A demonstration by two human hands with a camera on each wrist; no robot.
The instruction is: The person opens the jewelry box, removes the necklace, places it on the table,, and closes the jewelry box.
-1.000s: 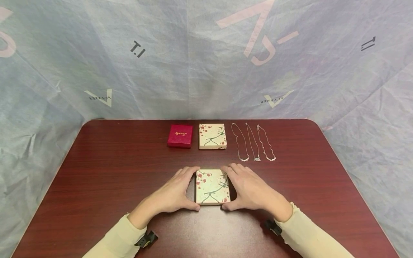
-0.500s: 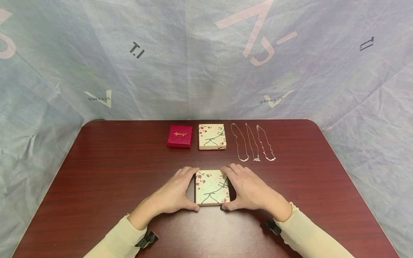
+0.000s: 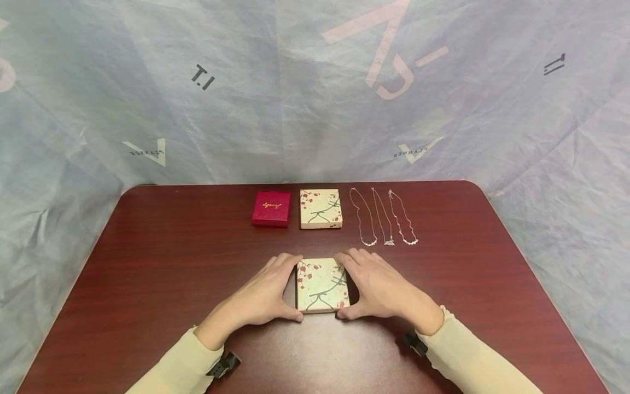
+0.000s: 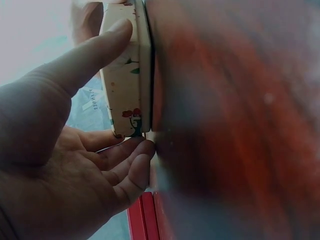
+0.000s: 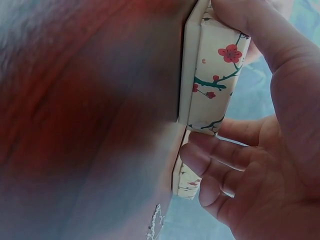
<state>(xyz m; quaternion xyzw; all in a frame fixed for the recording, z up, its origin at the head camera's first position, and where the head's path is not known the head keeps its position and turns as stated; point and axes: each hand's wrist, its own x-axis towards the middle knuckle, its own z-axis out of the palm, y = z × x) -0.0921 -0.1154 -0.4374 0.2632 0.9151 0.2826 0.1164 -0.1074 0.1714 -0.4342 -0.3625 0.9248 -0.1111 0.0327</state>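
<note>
A cream jewelry box (image 3: 322, 284) with red blossoms and dark green branches sits near the middle of the table, lid on. My left hand (image 3: 263, 290) grips its left side, thumb at the near edge and fingers at the far corner. On the other side my right hand (image 3: 379, 284) holds it the same way. In the left wrist view the thumb lies against the side of the box (image 4: 120, 85), and fingertips touch its far end. The right wrist view shows the pale lower part of the box (image 5: 215, 75) under the patterned lid.
Along the back of the table (image 3: 147, 262) stand a red jewelry box (image 3: 272, 209) with gold lettering and a second blossom-patterned box (image 3: 320, 209). To their right lie three necklaces, a left one (image 3: 364, 216), a middle one (image 3: 383, 216) and a right one (image 3: 403, 217). Grey cloth (image 3: 246, 126) surrounds the table.
The head view has shifted slightly, so everything at the back appears a little further left. Both hands keep their grip, and the box stays in place.
</note>
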